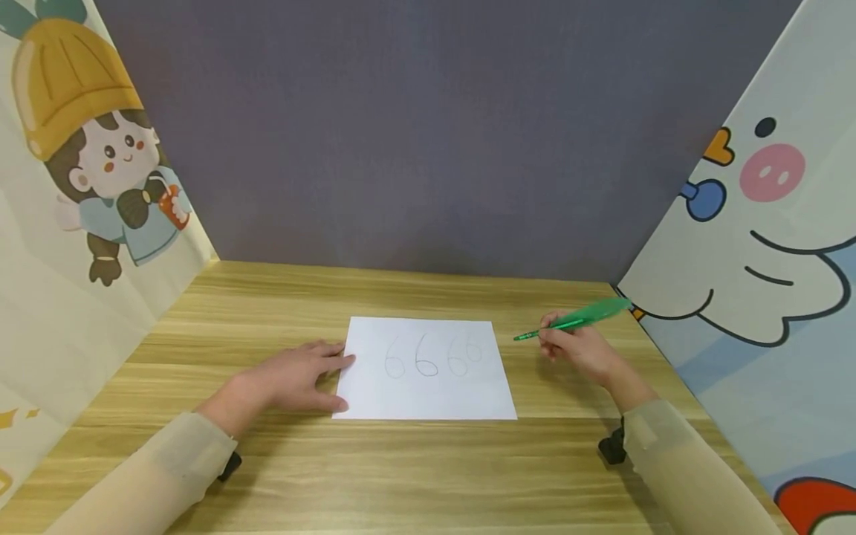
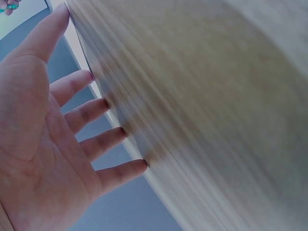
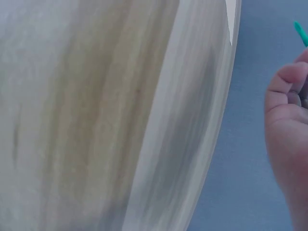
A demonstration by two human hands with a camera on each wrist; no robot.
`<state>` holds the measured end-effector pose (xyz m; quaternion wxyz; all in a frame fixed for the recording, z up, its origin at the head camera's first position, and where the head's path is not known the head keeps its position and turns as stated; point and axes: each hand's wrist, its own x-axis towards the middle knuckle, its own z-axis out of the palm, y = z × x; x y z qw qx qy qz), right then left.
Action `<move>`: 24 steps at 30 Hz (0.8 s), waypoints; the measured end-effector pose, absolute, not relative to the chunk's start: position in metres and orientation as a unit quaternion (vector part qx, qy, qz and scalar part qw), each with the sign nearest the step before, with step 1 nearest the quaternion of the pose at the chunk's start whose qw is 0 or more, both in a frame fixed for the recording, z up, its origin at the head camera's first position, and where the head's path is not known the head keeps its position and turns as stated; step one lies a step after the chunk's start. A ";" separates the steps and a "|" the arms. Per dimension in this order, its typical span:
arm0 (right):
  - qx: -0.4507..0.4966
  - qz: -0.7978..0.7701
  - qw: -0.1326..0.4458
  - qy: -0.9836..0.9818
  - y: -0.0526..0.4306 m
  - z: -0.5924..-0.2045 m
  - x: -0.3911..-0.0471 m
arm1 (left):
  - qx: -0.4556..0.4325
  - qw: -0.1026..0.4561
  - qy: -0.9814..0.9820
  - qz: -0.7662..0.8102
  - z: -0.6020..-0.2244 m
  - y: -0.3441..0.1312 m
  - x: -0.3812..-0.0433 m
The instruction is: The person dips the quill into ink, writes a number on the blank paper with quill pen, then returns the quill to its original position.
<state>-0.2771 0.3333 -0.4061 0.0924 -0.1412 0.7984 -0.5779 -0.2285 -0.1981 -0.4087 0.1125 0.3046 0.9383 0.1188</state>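
Note:
A white sheet of paper [image 1: 428, 397] lies on the wooden table with several pencil-like "6" shapes on it, some darker than others. My left hand [image 1: 294, 379] rests at its left edge, thumb and index fingertips on the paper. In the left wrist view the fingers [image 2: 103, 144] are spread and fairly straight, tips down on the surface. To the right of the sheet, my right hand [image 1: 578, 349] pinches a green feather pen [image 1: 568, 324], its tip pointing left toward the paper and apart from it. Only the pen's green end [image 3: 301, 32] shows in the right wrist view.
A grey-purple panel [image 1: 414, 148] stands along the table's back edge. Cartoon-printed walls rise on the left [image 1: 40, 312] and right [image 1: 769, 312]. Bare wood grain [image 1: 414, 475] extends in front of the sheet. Dark wrist devices [image 1: 611, 447] sit under the sleeves.

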 end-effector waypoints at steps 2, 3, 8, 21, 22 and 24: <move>-0.149 -0.583 0.094 0.793 0.332 -0.406 -0.278 | 0.304 0.113 0.938 0.120 -0.408 -0.198 -0.228; -0.152 -0.587 0.094 0.789 0.331 -0.406 -0.278 | 0.304 0.114 0.938 0.119 -0.408 -0.198 -0.228; -0.163 -0.619 0.094 0.763 0.329 -0.407 -0.277 | 0.303 0.114 0.938 0.119 -0.407 -0.198 -0.227; -0.133 -0.625 0.112 0.762 0.316 -0.401 -0.277 | 0.304 0.110 0.939 0.113 -0.408 -0.198 -0.228; -0.128 -0.623 0.111 0.764 0.313 -0.400 -0.277 | 0.304 0.109 0.940 0.111 -0.408 -0.198 -0.229; -0.120 -0.621 0.107 0.767 0.307 -0.399 -0.278 | 0.302 0.112 0.940 0.110 -0.408 -0.199 -0.229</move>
